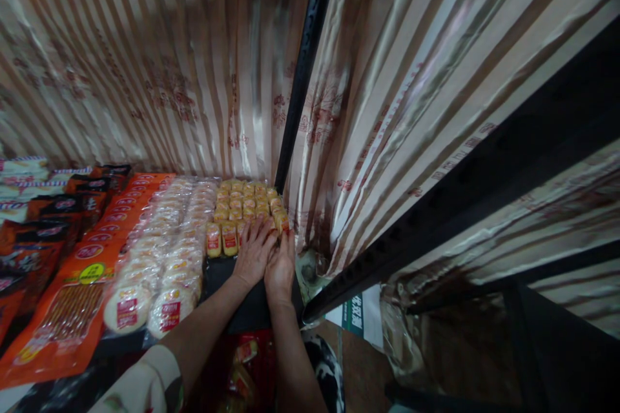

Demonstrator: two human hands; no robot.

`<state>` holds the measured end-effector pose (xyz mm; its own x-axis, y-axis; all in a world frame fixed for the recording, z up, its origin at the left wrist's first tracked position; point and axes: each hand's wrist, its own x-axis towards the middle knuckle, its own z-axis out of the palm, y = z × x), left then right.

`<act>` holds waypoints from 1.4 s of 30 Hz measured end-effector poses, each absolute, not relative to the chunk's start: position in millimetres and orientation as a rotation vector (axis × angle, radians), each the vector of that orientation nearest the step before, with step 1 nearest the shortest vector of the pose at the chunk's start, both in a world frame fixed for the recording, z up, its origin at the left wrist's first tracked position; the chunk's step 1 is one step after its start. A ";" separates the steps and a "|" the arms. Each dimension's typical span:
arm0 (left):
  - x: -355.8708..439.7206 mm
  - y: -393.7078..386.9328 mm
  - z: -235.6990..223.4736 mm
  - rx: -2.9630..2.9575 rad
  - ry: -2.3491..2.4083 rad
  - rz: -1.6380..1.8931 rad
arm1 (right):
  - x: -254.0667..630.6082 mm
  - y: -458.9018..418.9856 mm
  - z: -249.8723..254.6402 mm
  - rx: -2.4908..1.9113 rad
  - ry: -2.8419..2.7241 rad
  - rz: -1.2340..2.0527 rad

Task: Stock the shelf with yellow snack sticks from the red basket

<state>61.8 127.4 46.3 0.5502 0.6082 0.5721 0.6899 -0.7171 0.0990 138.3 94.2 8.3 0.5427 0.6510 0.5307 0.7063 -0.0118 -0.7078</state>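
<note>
Both my hands rest on a dark shelf (227, 274) at the near edge of a block of small yellow wrapped snacks (245, 200). My left hand (252, 251) lies flat with fingers spread, its tips touching the front row of snacks. My right hand (281, 261) sits beside it, fingers pressed against the snack at the row's right end (282, 221); whether it grips that snack is unclear.
Left of the yellow snacks lie rows of round white packaged cakes (165, 264), then orange packets (72, 297) and dark packets (43, 232). A black upright post (303, 71) and a slanted black shelf rail (436, 200) frame the corner. Striped shiny fabric (411, 77) covers the walls.
</note>
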 end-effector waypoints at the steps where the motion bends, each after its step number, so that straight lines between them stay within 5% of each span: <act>1: 61.8 127.5 46.4 -2.639 -1.114 -0.899 | 138.4 94.3 7.1 -1.715 -1.156 -0.077; 42: 61.5 127.6 45.0 -2.662 -1.115 -0.850 | 132.5 77.9 25.5 -1.707 -1.249 -0.225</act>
